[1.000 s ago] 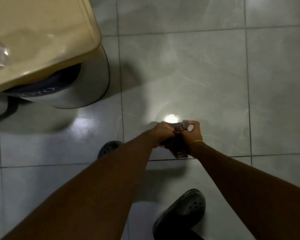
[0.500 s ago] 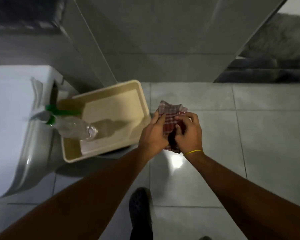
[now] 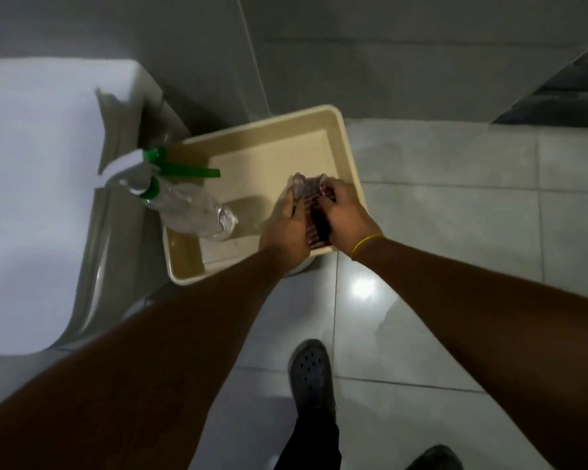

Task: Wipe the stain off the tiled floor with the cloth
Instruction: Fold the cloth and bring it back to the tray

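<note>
A red checked cloth (image 3: 309,195) is bunched between both of my hands, held over the right side of a beige tray (image 3: 340,130). My left hand (image 3: 286,225) grips its left part and my right hand (image 3: 345,215), with a yellow band at the wrist, grips its right part. The grey tiled floor (image 3: 438,212) lies to the right and below, glossy with a bright light reflection (image 3: 364,288). No stain can be made out on the tiles.
A clear spray bottle (image 3: 190,206) with a green trigger lies in the tray's left half. A white fixture (image 3: 31,198) fills the left side. A grey wall (image 3: 370,56) stands behind. My dark clogs (image 3: 311,371) rest on the tiles below.
The view lifted from the floor to the tray. My hands carried the cloth up from the tiles and left, from beside the tray to over its right side.
</note>
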